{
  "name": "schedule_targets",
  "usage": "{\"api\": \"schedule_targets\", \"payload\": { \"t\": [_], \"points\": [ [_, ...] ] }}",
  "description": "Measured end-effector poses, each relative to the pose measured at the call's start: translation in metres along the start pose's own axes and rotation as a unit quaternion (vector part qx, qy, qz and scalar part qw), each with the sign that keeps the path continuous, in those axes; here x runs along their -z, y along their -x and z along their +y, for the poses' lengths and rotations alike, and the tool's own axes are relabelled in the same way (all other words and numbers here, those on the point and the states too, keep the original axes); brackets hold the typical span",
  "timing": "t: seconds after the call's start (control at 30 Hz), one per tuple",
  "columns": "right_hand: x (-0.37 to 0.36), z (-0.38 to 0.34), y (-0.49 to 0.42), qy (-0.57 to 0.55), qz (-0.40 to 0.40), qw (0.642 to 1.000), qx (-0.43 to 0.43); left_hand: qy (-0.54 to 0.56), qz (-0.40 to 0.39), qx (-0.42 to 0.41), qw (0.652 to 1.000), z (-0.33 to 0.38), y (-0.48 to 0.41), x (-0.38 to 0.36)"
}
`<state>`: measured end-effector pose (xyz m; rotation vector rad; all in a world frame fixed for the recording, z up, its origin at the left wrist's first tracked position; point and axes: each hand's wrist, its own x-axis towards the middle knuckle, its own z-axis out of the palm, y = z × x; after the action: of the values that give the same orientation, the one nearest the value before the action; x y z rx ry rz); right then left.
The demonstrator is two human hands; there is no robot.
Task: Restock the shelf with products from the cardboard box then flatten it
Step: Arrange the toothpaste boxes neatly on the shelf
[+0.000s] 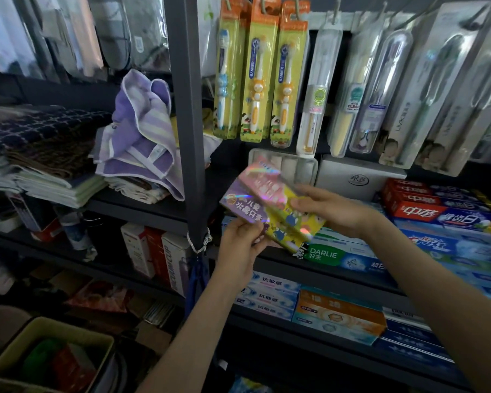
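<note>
I can't read the glare-smeared purple, pink and yellow cartons [278, 214]; olive plastic bin [74, 329] at 7 o'clock is cropped, contents mush.

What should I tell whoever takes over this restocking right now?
Left hand grips the lower end of the purple holographic carton.
Right hand grips the yellow cartoon-print carton, with the pink holographic carton fanned in the same bundle.
All three are held in the air in front of the dark metal shelf of toothpaste boxes; none of them is set down yet.
Left to do: place them, empty the cardboard box, flatten it. That box is not in view.
</note>
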<state>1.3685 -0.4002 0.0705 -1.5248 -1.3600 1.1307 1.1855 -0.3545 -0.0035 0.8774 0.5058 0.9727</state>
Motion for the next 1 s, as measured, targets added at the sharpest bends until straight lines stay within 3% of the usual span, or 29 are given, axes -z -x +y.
{"api": "schedule_targets", "payload": {
  "t": [0.17,0.27,0.37,0.47,0.57,0.67,0.77,0.93,1.0],
  "points": [
    [-0.014,-0.014,-0.011,0.115,-0.052,0.992,-0.019,-0.024,-0.016,0.019,0.999,-0.001,-0.003,-0.003],
    [-0.015,-0.025,-0.027,0.198,-0.03,0.98,0.006,-0.136,-0.015,0.026,0.99,0.007,-0.008,-0.002],
    [-0.014,-0.035,-0.05,0.304,0.014,0.952,0.042,-0.232,0.045,0.016,0.972,0.019,-0.015,0.002],
    [-0.01,-0.039,-0.076,0.433,0.034,0.899,0.051,-0.188,0.055,-0.042,0.98,0.025,-0.021,0.009],
    [-0.011,-0.031,-0.099,0.48,0.002,0.876,0.036,-0.122,0.067,-0.069,0.988,0.031,-0.035,0.012],
    [-0.014,-0.017,-0.114,0.492,-0.034,0.87,0.014,-0.229,0.07,-0.099,0.966,0.039,-0.057,0.017],
    [-0.014,-0.006,-0.121,0.494,-0.039,0.869,0.016,-0.482,0.033,-0.155,0.862,0.046,-0.08,0.019],
    [-0.006,-0.003,-0.122,0.469,-0.048,0.881,0.028,-0.77,-0.047,-0.075,0.632,0.059,-0.12,0.017],
    [-0.002,-0.002,-0.119,0.465,-0.054,0.883,0.03,-0.815,-0.092,-0.04,0.571,0.061,-0.126,0.017]
  ]
}}
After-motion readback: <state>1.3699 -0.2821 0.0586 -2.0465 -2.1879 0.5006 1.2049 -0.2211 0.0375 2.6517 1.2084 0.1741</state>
